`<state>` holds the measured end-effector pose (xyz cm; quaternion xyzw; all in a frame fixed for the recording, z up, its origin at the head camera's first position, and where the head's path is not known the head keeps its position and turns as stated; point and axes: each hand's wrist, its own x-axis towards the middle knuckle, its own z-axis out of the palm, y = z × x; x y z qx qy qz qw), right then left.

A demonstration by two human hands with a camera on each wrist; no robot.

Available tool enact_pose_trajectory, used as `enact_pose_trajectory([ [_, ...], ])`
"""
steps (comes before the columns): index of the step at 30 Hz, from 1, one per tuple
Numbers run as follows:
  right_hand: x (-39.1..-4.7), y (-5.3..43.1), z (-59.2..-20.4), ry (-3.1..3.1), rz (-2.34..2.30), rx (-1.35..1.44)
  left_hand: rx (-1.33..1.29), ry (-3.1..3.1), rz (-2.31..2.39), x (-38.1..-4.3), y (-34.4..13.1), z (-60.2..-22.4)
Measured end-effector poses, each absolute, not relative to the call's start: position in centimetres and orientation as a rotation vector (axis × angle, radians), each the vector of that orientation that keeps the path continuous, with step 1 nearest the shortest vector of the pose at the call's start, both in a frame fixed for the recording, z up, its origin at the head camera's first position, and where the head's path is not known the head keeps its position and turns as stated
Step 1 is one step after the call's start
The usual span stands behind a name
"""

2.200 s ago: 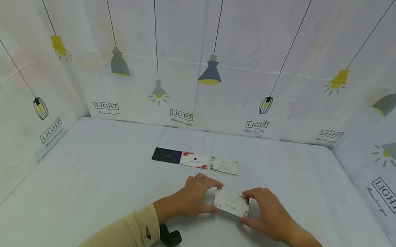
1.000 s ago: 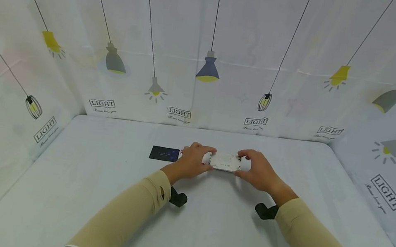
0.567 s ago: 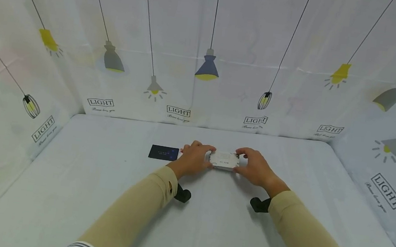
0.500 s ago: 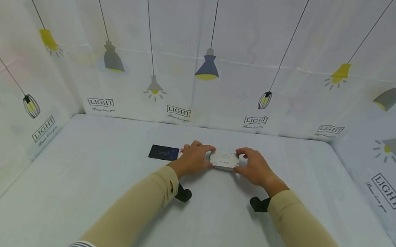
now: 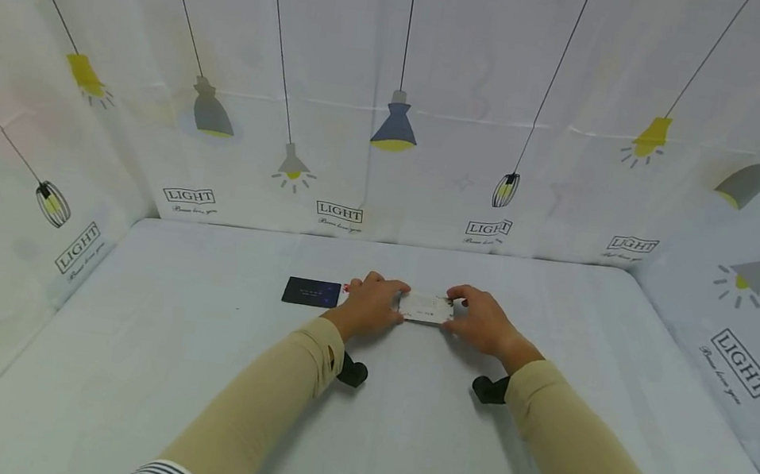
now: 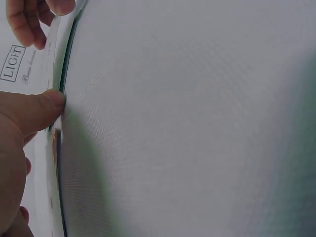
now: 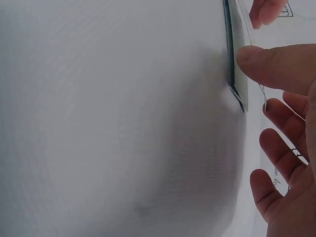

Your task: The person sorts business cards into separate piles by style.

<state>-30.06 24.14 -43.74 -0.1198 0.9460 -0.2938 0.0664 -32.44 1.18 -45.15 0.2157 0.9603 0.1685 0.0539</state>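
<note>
A small white printed card with leafy corners lies between both hands at the far part of the table. My left hand pinches its left end between thumb and fingers. Its right end is pinched by my right hand. The similar leafy card in the row is hidden beneath it. In the right wrist view a pale card shows a dark lower edge beside the thumb. My left thumb presses the near edge in the left wrist view.
A dark blue card lies left of my left hand. Between them shows a corner of a red-flowered white card, mostly covered by that hand. The white-covered table meets a lamp-printed cloth backdrop behind.
Both hands have carried the white card away from the body, onto the place of the leafy card at the row's right end. Over the last half second it has lowered slightly.
</note>
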Motion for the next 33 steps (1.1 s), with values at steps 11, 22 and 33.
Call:
enact_pose_trajectory([
  [11,-30.1,24.1,-44.6,2.844,-0.897,-0.342,0.631,2.891,0.510,-32.2,1.3,-45.0],
  [22,-29.9,24.2,-44.9,2.820,-0.901,-0.296,0.614,2.889,0.520,-32.1,1.4,-45.3],
  [33,-29.6,24.7,-45.4,2.836,-0.907,-0.291,0.543,2.935,0.588,-31.7,0.6,-46.3],
])
